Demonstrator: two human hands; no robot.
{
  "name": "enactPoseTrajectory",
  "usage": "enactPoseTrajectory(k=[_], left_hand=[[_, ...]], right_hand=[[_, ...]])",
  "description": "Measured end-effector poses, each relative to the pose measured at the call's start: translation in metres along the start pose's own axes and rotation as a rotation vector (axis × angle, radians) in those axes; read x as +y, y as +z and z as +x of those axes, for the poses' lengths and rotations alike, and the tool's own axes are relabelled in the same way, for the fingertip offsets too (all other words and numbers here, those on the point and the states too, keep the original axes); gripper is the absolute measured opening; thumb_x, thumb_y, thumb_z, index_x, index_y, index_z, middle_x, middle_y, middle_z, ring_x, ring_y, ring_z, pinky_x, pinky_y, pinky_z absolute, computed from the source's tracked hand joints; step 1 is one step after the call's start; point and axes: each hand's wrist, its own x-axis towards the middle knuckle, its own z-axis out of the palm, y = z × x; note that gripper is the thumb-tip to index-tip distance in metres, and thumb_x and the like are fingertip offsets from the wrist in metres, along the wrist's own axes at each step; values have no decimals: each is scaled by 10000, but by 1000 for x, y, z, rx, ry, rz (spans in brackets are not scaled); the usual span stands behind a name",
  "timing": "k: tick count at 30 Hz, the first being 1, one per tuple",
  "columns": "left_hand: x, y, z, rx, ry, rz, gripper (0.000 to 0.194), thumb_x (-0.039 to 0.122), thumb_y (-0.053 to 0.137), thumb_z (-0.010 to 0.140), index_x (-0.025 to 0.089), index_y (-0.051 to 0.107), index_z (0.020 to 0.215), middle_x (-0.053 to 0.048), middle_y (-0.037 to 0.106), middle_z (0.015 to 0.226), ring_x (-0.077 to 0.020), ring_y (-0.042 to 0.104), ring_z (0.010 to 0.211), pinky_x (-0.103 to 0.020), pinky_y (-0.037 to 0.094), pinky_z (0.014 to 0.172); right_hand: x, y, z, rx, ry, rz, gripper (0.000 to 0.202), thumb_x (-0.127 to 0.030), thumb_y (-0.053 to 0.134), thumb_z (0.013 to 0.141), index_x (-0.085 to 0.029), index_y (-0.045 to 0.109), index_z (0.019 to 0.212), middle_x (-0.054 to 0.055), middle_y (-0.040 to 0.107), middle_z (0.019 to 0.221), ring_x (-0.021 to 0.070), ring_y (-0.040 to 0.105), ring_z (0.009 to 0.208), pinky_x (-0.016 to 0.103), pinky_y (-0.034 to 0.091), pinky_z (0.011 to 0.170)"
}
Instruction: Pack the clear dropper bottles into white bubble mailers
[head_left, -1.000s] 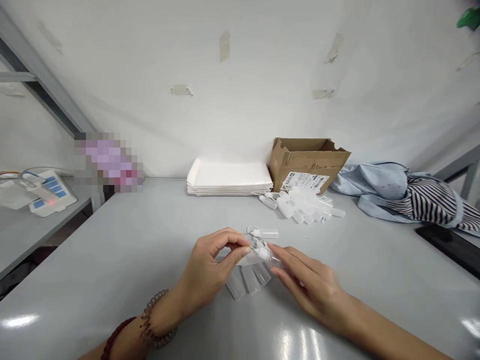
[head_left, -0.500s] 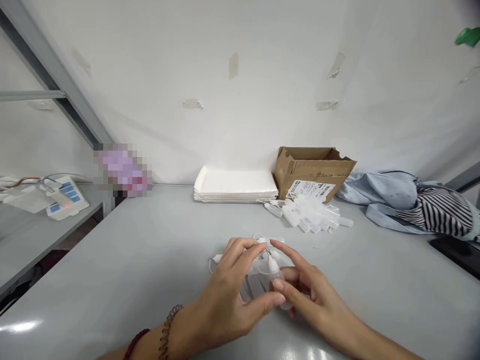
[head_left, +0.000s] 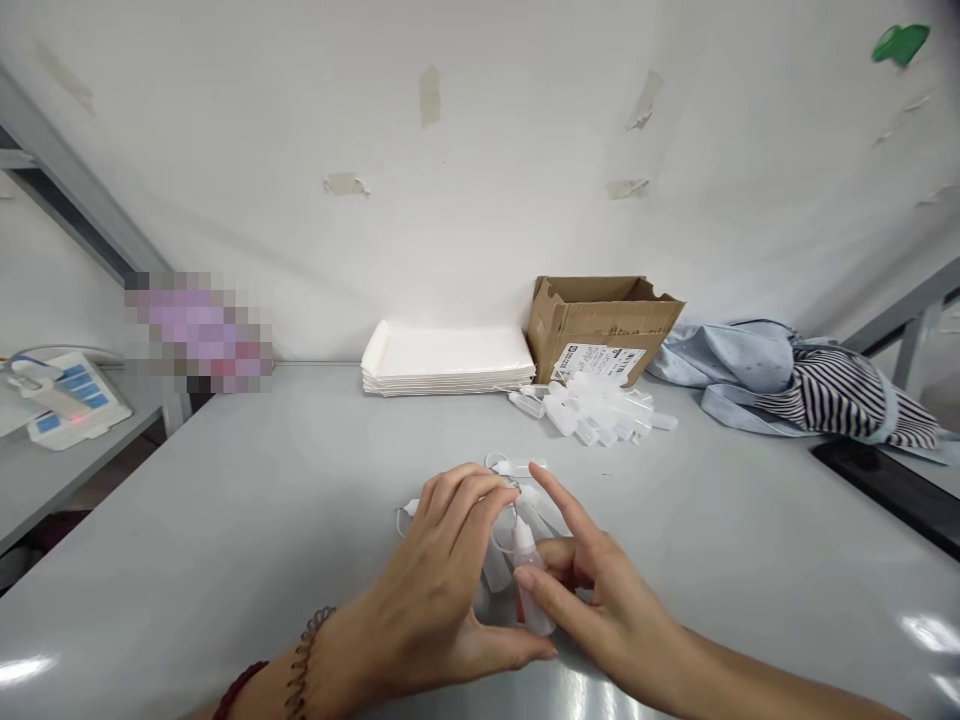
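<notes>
A small translucent bottle (head_left: 531, 590) with a white tapered top stands tilted between thumb and fingers of my right hand (head_left: 600, 590), whose index finger points up and away. Arched beside it on the left, my left hand (head_left: 450, 570) has its fingertips near the thin tip and cap loop above the bottle, its thumb stretched below the bottle's base. Whether the left fingertips pinch anything is too small to tell. Behind and under the hands lie several similar bottles (head_left: 521, 467) with looped caps, partly hidden.
Toward the wall lie a stack of white envelopes (head_left: 450, 360), an open cardboard box (head_left: 600, 325) and a pile of clear bottles (head_left: 600, 405). A blue and striped cloth bag (head_left: 765, 375) and a black phone (head_left: 892, 495) are at the right. A white-and-blue device (head_left: 79, 400) sits at the far left.
The camera view has shifted right. The bottle in my right hand is more upright, and its base shows more clearly above my left thumb. Both hands stay close together around it.
</notes>
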Motion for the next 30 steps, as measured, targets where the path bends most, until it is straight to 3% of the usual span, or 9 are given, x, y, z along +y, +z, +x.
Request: enactPoseTrajectory(k=[4, 10, 14, 20, 30], left_hand=[[1, 4, 0, 70, 17, -2, 715, 284, 721, 623, 89, 371, 1215, -165, 534, 1105, -324, 475, 1088, -505, 413, 943], [2, 5, 2, 107, 26, -16, 630, 203, 636, 604, 107, 397, 1179, -143, 547, 1045, -314, 494, 1049, -490, 425, 909], [0, 2, 1, 28, 14, -18, 636, 248, 657, 635, 125, 391, 1199, -146, 540, 1091, -317, 482, 1069, -488, 413, 912], [-3, -2, -2, -51, -74, -13, 922, 596, 734, 635, 119, 301, 1294, -180, 489, 1200, -325, 450, 1128, -498, 393, 961], [-3, 1, -3, -15, -46, -18, 804, 503, 766, 640, 123, 352, 1216, -164, 509, 1150, -311, 468, 1088, -490, 392, 947]], right_hand=[[0, 0, 0, -7, -4, 7, 809, -324, 472, 893, -144, -49, 1485, -57, 528, 601, 120, 461, 532, 256, 351, 537], [0, 1, 0, -5, -9, -6, 789, -301, 473, 892, -169, -27, 1488, -67, 510, 593, 117, 444, 534, 254, 342, 538], [1, 1, -1, -9, -5, -4, 794, -316, 482, 887, -165, -15, 1487, -70, 506, 581, 120, 448, 527, 262, 357, 545], [-3, -2, 0, 3, -8, 4, 817, -329, 481, 880, -141, -39, 1482, -64, 508, 583, 120, 432, 516, 257, 346, 524], [-1, -3, 2, -4, -35, -27, 777, -288, 491, 875, -152, 27, 1483, -81, 484, 562, 107, 419, 498, 249, 341, 514]])
